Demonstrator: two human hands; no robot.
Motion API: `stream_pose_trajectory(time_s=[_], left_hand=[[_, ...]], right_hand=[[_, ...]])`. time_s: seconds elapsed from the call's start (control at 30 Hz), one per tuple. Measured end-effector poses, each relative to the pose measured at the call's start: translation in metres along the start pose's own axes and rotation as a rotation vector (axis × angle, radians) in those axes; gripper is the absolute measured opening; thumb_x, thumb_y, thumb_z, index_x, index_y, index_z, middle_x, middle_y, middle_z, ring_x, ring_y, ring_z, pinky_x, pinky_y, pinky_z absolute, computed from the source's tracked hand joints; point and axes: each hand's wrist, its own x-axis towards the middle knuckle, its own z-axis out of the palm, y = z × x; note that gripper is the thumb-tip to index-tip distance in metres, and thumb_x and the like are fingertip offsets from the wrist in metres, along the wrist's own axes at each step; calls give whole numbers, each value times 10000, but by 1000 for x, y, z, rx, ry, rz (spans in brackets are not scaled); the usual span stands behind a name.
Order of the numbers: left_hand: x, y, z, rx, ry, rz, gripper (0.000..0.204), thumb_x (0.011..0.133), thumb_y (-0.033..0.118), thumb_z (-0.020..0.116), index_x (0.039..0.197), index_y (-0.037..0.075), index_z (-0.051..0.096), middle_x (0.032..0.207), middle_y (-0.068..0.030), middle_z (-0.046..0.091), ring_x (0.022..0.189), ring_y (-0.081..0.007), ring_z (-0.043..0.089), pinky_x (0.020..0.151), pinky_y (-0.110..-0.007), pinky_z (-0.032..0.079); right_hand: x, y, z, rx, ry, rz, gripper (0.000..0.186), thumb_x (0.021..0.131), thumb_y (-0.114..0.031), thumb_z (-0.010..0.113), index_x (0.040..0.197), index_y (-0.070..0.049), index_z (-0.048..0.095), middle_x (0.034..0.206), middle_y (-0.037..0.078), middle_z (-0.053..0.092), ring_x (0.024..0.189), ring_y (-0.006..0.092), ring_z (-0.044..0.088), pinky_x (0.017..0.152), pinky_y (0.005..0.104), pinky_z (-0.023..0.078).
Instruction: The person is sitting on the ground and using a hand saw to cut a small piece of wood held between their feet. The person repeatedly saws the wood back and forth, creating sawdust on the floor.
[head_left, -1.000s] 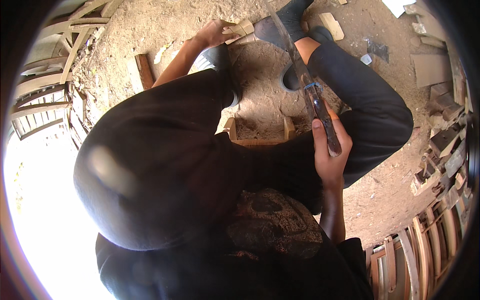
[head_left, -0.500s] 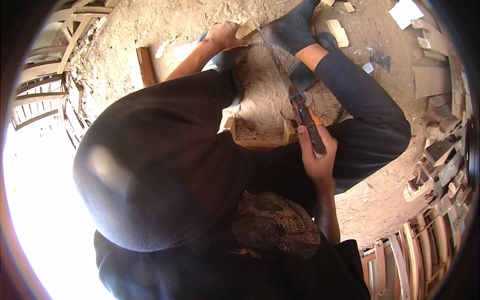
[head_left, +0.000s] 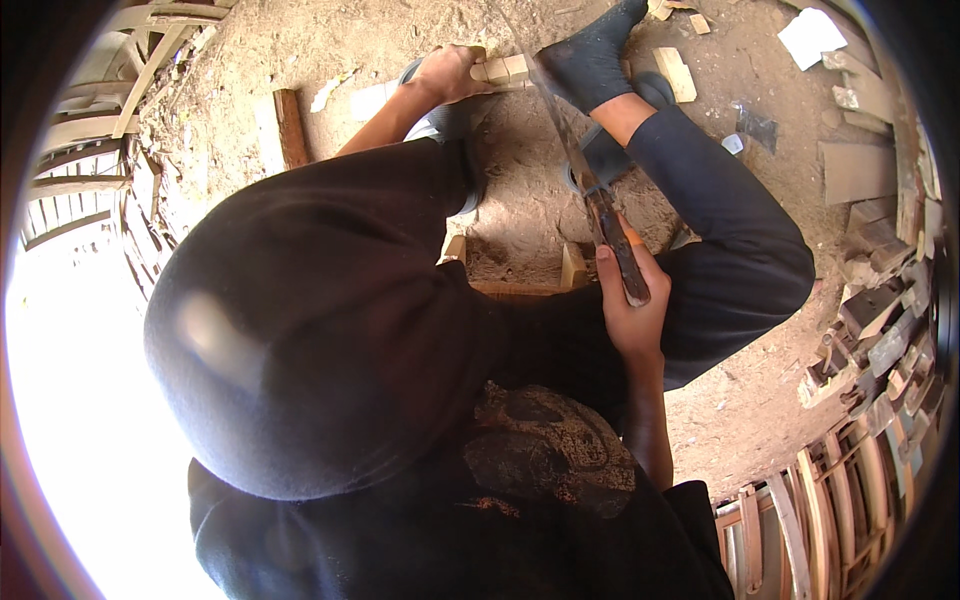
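My left hand (head_left: 447,76) is closed around a pale wooden strip (head_left: 507,69) near the ground at the top of the view. The strip's right end reaches the dark-socked foot (head_left: 592,62). In my right hand (head_left: 636,312) is the dark handle of a handsaw (head_left: 575,150), fingers wrapped round it. Its long narrow blade points up and away, crossing the strip's right end beside the foot. Whether the teeth touch the wood I cannot tell. A pale piece (head_left: 370,101) shows left of my left forearm, perhaps the same strip's other end.
A brown wood block (head_left: 290,128) lies on the dirt floor at left. Offcuts (head_left: 675,74) and a white sheet (head_left: 811,38) lie beyond the foot. Slippers (head_left: 604,155) are below it. Stacked wood (head_left: 885,320) lines the right; wooden frames (head_left: 820,510) stand lower right.
The wooden strip, tilted before, now lies more level and shows farther right, up to the foot. The saw blade has shifted slightly right. Both hands keep their hold.
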Motion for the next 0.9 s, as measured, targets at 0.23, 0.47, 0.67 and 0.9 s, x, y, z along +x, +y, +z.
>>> stream_pose_trajectory(time_s=[0.23,0.47,0.67,0.9], left_hand=[[5,-21,23,-37,182,133,575,753,521,707,1113,80,627,1018,-153,668,971,-340,639,870,-434,491],[4,-14,26,-29,181,128,630,770,593,654,1152,91,642,1039,-163,674,1009,-318,633,961,-416,436],[4,-8,15,-137,135,78,586,767,521,700,1145,75,653,1063,-170,671,1031,-336,621,923,-418,477],[3,-13,19,-180,177,30,566,761,489,717,1147,79,661,1046,-167,680,1044,-330,622,938,-412,473]], right_hand=[[-12,4,2,-6,4,21,365,900,-39,603,1250,54,557,760,7,617,670,12,517,603,186,432],[-11,2,5,-20,-19,63,365,899,-49,607,1246,55,559,730,-8,573,659,7,483,584,177,405],[-6,1,8,-6,-30,83,365,901,-40,600,1250,55,556,737,-10,572,670,10,486,591,182,408],[-3,5,12,14,-27,52,370,899,-39,597,1254,56,552,755,-4,584,682,20,499,607,193,426]])
